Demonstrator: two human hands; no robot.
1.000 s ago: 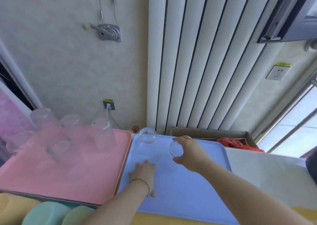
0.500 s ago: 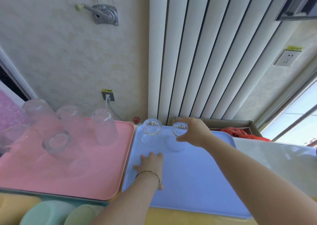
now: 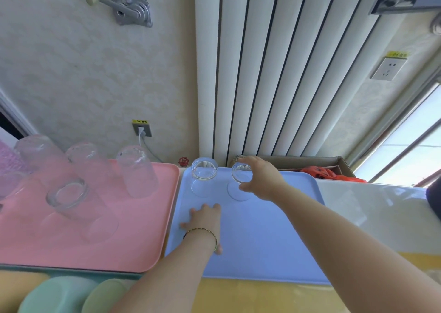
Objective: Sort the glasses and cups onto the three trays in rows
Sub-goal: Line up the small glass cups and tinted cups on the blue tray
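The right hand (image 3: 259, 177) has its fingers closed round a small clear glass (image 3: 241, 173) at the far edge of the blue tray (image 3: 262, 236), just beside another small glass (image 3: 204, 169). It should settle level with its neighbour before letting go. The glass stands upright, long axis vertical, mouth apparently up. The left hand (image 3: 205, 219) lies flat on the tray, fingers spread, holding nothing.

right hand (image 3: 259, 179) gripping glass (image 3: 241, 173), blue tray (image 3: 262, 236)
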